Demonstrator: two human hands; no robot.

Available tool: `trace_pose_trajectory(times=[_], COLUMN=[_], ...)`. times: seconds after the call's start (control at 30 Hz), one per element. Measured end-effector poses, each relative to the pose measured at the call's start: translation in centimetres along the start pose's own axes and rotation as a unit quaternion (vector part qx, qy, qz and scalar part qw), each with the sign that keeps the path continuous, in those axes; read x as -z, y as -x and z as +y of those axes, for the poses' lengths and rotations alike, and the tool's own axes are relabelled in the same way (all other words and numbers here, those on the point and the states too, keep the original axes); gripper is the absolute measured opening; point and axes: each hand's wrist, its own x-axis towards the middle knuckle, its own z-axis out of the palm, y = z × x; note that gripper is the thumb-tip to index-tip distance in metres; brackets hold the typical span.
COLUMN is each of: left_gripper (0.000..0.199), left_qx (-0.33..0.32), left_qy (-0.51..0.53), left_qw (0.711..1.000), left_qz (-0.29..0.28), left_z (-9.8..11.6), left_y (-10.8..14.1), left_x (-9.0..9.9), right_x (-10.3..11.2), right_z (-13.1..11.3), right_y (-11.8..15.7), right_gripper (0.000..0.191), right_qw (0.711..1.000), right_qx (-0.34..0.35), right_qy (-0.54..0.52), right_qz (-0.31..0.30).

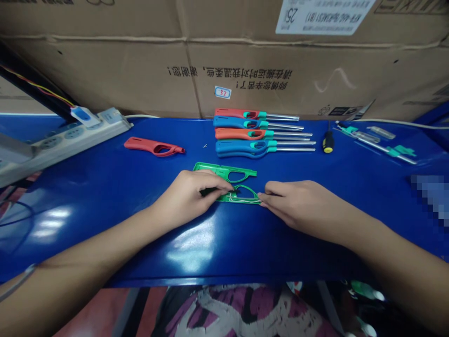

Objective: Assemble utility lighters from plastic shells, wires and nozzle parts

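Two green lighter half-shells lie on the blue table in front of me. The nearer green half-shell [242, 201] has a thin pale wire along it and a small dark part near its trigger opening. My left hand [196, 192] covers its left end, with thumb and index fingertip pinched at the dark part. At its right tip, the closed fingertips of my right hand [294, 203] hold the shell's end by the wire. Just behind lies the other green half-shell [224, 169], its left part partly behind my left hand.
Four assembled lighters [242, 134] lie stacked behind the shells. A red lighter body [152, 147] is at left, a power strip [70, 140] farther left. A screwdriver [328, 142] and bagged parts [379, 140] lie right. A cardboard box [140, 79] stands behind.
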Motion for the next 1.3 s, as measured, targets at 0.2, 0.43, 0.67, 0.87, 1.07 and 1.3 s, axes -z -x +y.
trace_pose_trajectory(times=[0.2,0.43,0.67,0.87,1.07,1.3], left_gripper=[0.031,0.043,0.04,0.037,0.036,0.032], left_qx=[-0.094,-0.047,-0.064,-0.053,-0.022,0.005], left_qy=[-0.072,-0.155,-0.111,-0.061,-0.051,-0.086], left_qw=[0.984,0.968,0.982,0.989,0.992,0.993], left_qz=[-0.13,-0.194,-0.136,-0.121,-0.11,-0.085], left_z=[0.2,1.0,0.8,0.7,1.2,1.0], left_y=[0.1,0.6,1.1,1.2,1.3,1.4], left_x=[1.9,3.1,1.1,0.3,0.1,0.1], right_x=[0.4,0.9,0.6,-0.5,-0.7,-0.7], right_z=[-0.1,-0.1,-0.6,-0.8,-0.3,-0.4], right_y=[0.0,-0.2,-0.6,-1.4,-1.7,-1.7], right_gripper=[0.026,0.027,0.025,0.016,0.005,0.012], right_qw=[1.0,0.999,0.985,0.964,0.952,0.956], right_qx=[-0.012,-0.024,-0.087,-0.095,-0.105,-0.115], right_qy=[-0.007,-0.021,-0.143,-0.246,-0.284,-0.265], right_qz=[0.001,-0.02,0.038,0.038,0.051,0.055])
